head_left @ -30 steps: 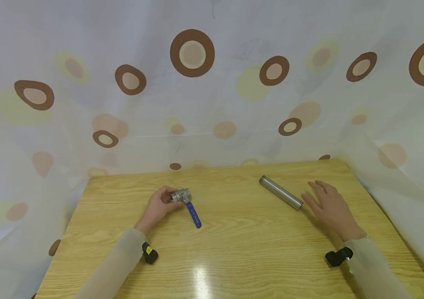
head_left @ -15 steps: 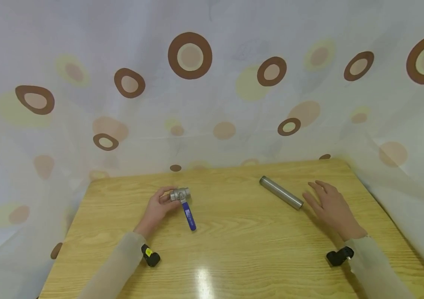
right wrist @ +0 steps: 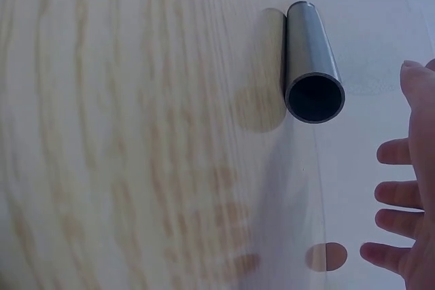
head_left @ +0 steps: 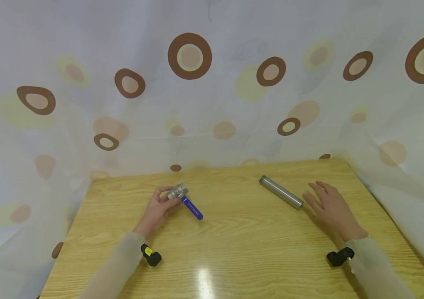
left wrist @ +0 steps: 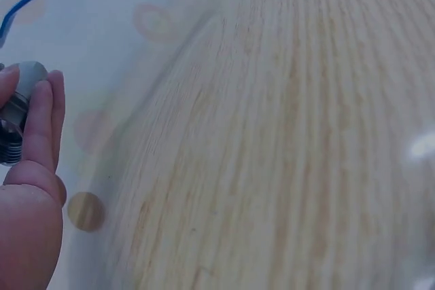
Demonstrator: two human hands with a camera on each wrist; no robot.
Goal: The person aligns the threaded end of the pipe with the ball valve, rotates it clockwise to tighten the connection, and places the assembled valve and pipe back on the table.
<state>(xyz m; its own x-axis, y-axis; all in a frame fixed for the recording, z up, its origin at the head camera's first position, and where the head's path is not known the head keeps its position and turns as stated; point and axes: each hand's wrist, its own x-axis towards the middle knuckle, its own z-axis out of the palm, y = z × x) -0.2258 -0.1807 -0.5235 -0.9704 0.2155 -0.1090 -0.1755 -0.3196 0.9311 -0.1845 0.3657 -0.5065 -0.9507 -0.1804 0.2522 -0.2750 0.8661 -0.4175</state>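
My left hand [head_left: 156, 211] grips a silver ball valve [head_left: 177, 191] by one end, thumb on the near side and fingers behind. The valve's blue lever handle [head_left: 192, 207] slants toward the lower right. In the left wrist view the valve body [left wrist: 30, 79] shows between thumb and fingers, partly cut off by the frame's edge. My right hand [head_left: 333, 209] hovers with spread, relaxed fingers beside a steel pipe [head_left: 281, 192], holding nothing. The pipe lies slanted on the table, and the right wrist view shows its hollow open end [right wrist: 315, 98], apart from the fingers.
A wood-grain table [head_left: 230, 249] carries these things. White curtain cloth [head_left: 219, 99] with brown and yellow spots stands behind it and along both sides. Small black cameras sit on the left wrist [head_left: 151, 255] and right wrist [head_left: 340, 256].
The left hand has turned the valve: its lever swung down and leftward first, then back up to the right. The right hand and the pipe have stayed in place.
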